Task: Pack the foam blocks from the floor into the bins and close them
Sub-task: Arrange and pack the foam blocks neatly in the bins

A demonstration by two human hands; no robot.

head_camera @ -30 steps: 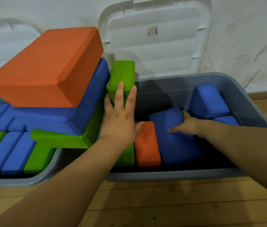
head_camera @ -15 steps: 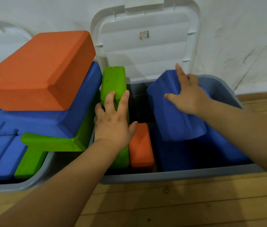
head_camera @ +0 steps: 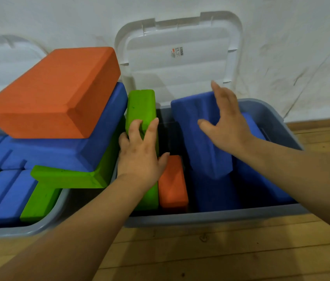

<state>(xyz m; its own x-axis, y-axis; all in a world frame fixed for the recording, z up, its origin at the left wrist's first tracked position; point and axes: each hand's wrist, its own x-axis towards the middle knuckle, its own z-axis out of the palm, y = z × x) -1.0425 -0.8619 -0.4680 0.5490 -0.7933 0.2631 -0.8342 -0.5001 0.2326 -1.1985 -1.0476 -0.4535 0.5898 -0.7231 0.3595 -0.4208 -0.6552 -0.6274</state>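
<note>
Foam blocks in blue, green and orange fill two grey plastic bins that stand side by side on the wooden floor (head_camera: 200, 258).

Left grey bin (head_camera: 44, 227): blue and green blocks lie flat inside. A stack rises above its rim: a large flat green foam block (head_camera: 69, 177) at the bottom, a large blue foam block (head_camera: 91, 151) on that, and a large orange foam block (head_camera: 58, 92) on top, tilted. Its pale lid (head_camera: 4, 55) stands behind it.

Right grey bin (head_camera: 210, 219): the white lid (head_camera: 180, 78) is open and stands upright against the white wall (head_camera: 291, 47). At the bin's left end a narrow green foam block (head_camera: 140, 106) stands on end. Just beside it is a small orange foam block (head_camera: 172, 183), lower in the bin. More blue blocks lie on the bin's right side.

Left hand (head_camera: 139, 157): laid against the upright green block, fingers (head_camera: 152, 128) slightly bent and pressed on its face, thumb stretched out and touching the small orange block. Nothing is clasped.

Right hand (head_camera: 229, 126): spread on a tall blue foam block (head_camera: 196, 138) that stands tilted in the middle of the right bin. The fingers are nearly straight along its upper right edge and the thumb lies across its front face. The lower end of this block sits among the blue blocks beneath.
</note>
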